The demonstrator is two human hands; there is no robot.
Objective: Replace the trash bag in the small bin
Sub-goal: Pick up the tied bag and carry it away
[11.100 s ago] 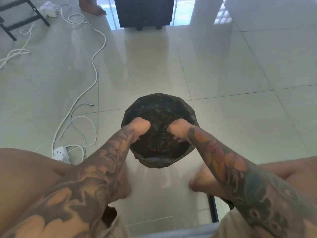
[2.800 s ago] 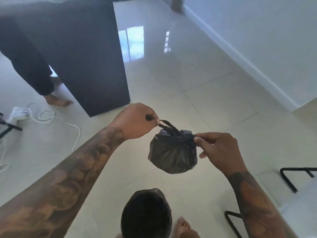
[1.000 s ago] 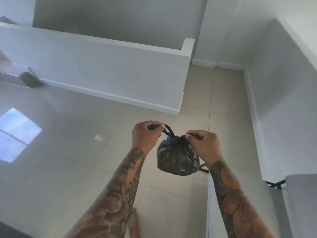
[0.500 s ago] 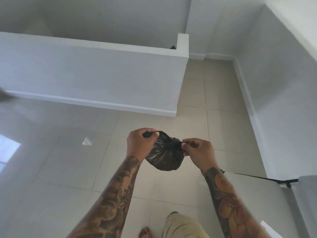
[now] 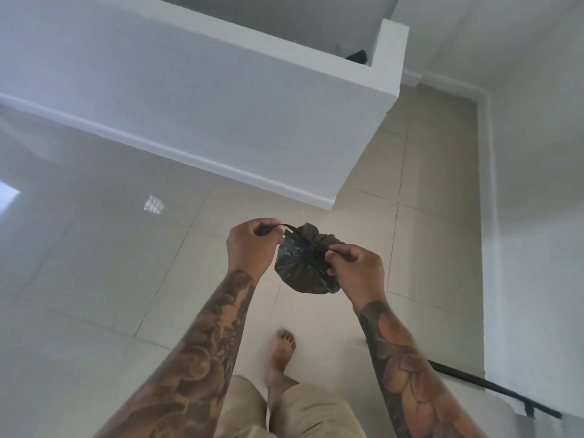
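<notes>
Since a moment ago you walked on, and the bag point(image 5: 304, 267) hangs between your hands, left hand point(image 5: 251, 245) pinching one tie, right hand point(image 5: 355, 268) pinching the other, pulling apart sideways.

A glossy floor point(image 5: 104, 263) of pale square tiles fills the scene. A bare foot point(image 5: 281, 352) stands on it, near and centre. A low white wall point(image 5: 205, 99) rises from it at the far side, with a skirting along its base.
</notes>
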